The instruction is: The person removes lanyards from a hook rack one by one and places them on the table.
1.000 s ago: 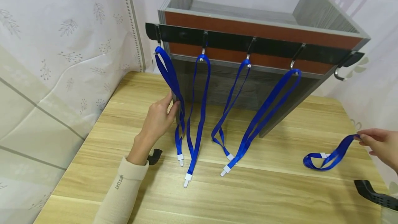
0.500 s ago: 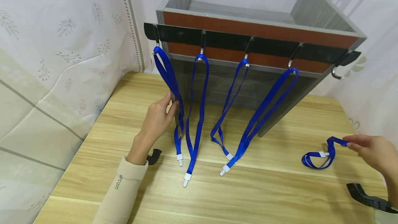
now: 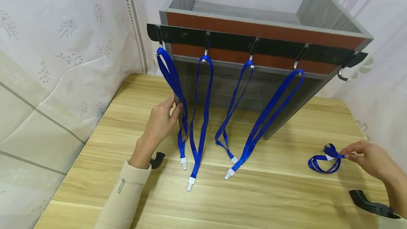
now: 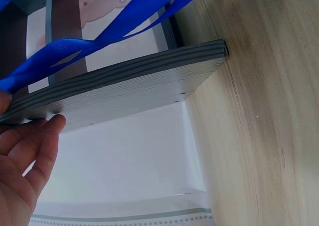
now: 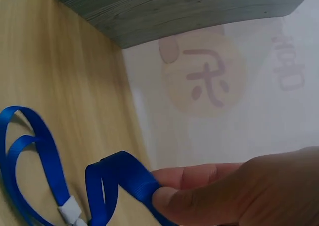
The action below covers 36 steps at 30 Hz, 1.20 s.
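Note:
My right hand (image 3: 370,158) pinches the strap of a blue lanyard (image 5: 130,176) between thumb and fingers; the rest of it lies looped on the table, with its white clip beside the strap. My left hand (image 3: 159,123) grips the left side panel (image 4: 139,71) of a grey wooden shelf unit, thumb in front and fingers on the outer face. A black hook rack (image 3: 232,40) runs across the unit's reddish-brown front. Several blue lanyards (image 3: 206,105) hang from its hooks, white clips down at the table. The rightmost hook (image 3: 342,75) carries nothing.
The unit stands on a light wooden table (image 3: 270,200). Behind it and to the left hangs a patterned white cloth (image 3: 73,27). A black wrist mount (image 3: 372,204) sits on my right forearm, and another (image 3: 157,160) shows by my left wrist.
My right hand has moved left and slightly down, bringing the pinched strap close to the rest of the lanyard on the table. The left hand has stayed on the panel.

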Available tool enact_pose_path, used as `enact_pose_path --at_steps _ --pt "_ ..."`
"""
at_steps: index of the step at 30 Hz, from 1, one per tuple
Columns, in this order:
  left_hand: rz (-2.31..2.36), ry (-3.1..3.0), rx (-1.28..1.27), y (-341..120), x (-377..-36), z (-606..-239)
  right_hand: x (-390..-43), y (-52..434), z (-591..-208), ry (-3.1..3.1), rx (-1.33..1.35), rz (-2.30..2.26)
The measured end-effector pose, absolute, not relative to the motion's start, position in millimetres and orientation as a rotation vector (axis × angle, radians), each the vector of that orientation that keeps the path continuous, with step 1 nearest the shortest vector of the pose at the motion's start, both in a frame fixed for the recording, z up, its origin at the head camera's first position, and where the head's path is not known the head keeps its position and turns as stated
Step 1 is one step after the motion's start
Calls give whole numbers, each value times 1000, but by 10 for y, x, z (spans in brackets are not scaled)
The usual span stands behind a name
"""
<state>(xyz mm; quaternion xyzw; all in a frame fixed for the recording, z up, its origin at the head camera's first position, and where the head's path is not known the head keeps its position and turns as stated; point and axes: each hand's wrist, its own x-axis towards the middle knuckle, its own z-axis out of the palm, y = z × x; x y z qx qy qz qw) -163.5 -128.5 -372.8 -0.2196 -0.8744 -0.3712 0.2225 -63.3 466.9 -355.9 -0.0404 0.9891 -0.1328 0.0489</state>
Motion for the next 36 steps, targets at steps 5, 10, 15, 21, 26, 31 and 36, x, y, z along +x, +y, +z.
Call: enact_pose_path --at_steps 5,10,15,21,26,31,36 --pt "-1029 -2413 -610 -1283 -1637 -3725 -662 4700 -3615 2929 -84 -364" --pt "-1019 -2418 -617 -1277 -1639 -3725 -664 4726 -3662 2861 -13 -331" --pt "-1020 -2427 -615 -1274 -1640 -3725 -658 4719 -3720 2822 24 -331" --pt "-1022 -2426 -616 -1278 -1637 -3715 -662 4684 -3778 2757 37 -367" --pt "-1025 -2420 -612 -1284 -1639 -3703 -679 4682 -3845 2813 -19 -345" --pt "-1027 -2424 -602 -1286 -1629 -3701 -690 4685 -3913 2818 -44 -359" --pt "-1027 -2427 -601 -1291 -1619 -3696 -701 4671 -3923 2799 -32 -358"
